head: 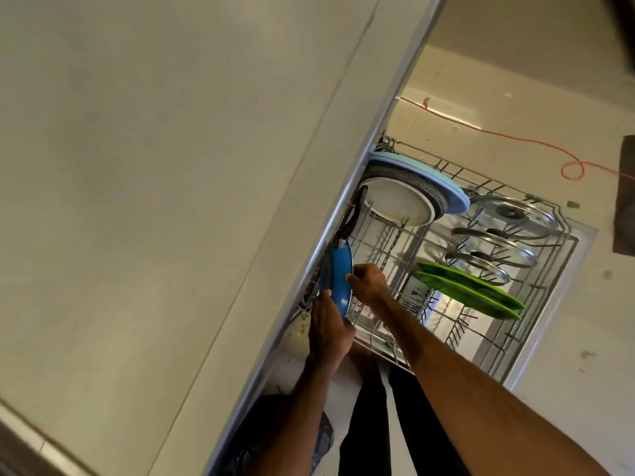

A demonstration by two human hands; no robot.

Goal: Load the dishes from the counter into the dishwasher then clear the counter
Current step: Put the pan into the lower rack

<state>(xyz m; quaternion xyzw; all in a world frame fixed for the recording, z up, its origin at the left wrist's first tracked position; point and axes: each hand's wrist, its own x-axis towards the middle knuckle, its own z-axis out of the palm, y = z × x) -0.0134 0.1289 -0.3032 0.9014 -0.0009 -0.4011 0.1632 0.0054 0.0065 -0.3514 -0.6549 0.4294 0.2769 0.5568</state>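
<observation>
A blue pan stands on edge at the near left side of the pulled-out dishwasher rack, close under the counter edge. My left hand grips its lower rim from below. My right hand holds its right rim with the fingers curled on it. Deeper in the rack stand a white plate, a dark plate and a light blue plate. Two green plates lean in the middle, and three glass lids stand on the right.
The pale counter fills the left, its metal edge overhanging the rack. An orange cord snakes over the pale floor beyond the dishwasher. My legs in dark trousers stand by the rack's near corner. A dark object hangs at the right edge.
</observation>
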